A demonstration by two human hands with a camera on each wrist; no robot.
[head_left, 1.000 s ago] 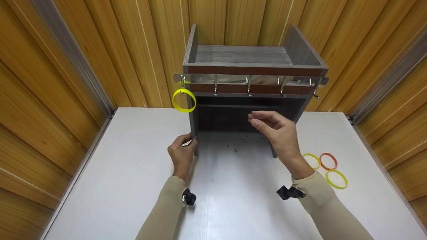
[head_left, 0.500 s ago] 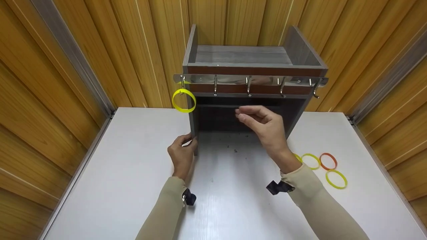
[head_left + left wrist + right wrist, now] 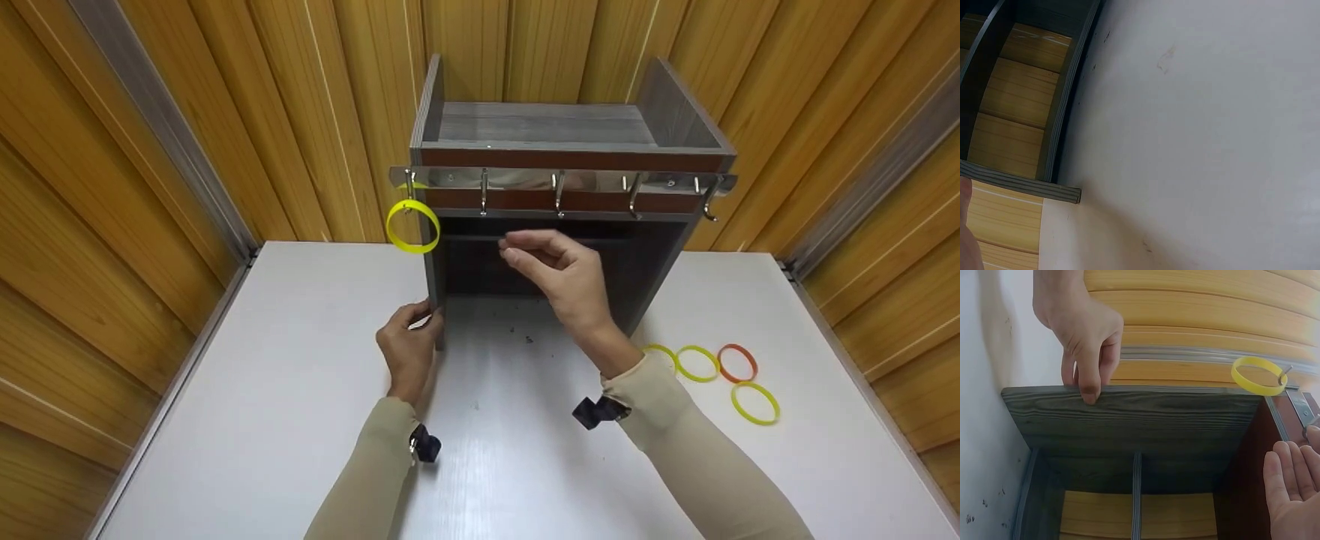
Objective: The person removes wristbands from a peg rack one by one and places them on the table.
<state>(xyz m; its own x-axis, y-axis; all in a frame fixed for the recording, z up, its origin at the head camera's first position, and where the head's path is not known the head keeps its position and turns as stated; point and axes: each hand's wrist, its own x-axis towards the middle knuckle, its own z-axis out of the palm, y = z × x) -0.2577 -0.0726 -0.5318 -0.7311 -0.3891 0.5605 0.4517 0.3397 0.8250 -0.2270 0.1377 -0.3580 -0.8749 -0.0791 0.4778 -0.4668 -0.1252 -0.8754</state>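
In the head view, a yellow silicone wristband (image 3: 415, 248) hangs from the leftmost hook (image 3: 409, 182) of a metal hook rail (image 3: 525, 178). The rail runs across the front of a grey wooden shelf unit (image 3: 547, 124). My left hand (image 3: 407, 349) grips the front edge of the unit's left side panel low down. In the right wrist view, that hand's thumb (image 3: 1090, 382) lies on the panel's inner face. My right hand (image 3: 566, 281) is in front of the unit, below the rail, fingers loosely bent with nothing between them.
On the white table (image 3: 300, 420) right of the unit lie an orange wristband (image 3: 755, 367) and several yellow ones, including one near the right sleeve (image 3: 661, 346) and one nearer the front (image 3: 735, 397). Wood-patterned walls (image 3: 360, 90) enclose the back and sides.
My right hand has moved left and slightly up in front of the unit, uncovering another yellow wristband on the table. The left hand and the hanging wristband stay put.
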